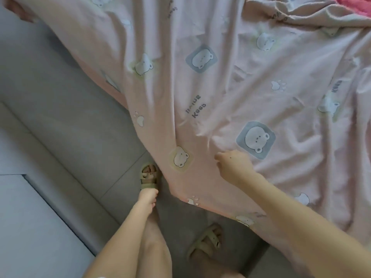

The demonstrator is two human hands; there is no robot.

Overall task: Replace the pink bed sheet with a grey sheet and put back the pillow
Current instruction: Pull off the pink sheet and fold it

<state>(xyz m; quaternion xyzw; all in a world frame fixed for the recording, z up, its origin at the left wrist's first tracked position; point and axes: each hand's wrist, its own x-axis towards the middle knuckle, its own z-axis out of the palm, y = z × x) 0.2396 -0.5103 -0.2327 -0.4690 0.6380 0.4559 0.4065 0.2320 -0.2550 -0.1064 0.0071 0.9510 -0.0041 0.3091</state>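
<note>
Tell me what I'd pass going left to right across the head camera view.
Grey floor → left hand, hanging over the floor → right hand, against the pink sheet, which runs on to the right edge.

Right hand [234, 165] lies curled on the pink sheet [251, 87] (bear-printed); left hand [147, 199] hangs.

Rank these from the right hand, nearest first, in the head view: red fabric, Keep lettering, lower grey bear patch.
1. Lower grey bear patch, just up-right of the right hand.
2. Keep lettering, farther up-left.
3. Red fabric, far top-right corner.
</note>
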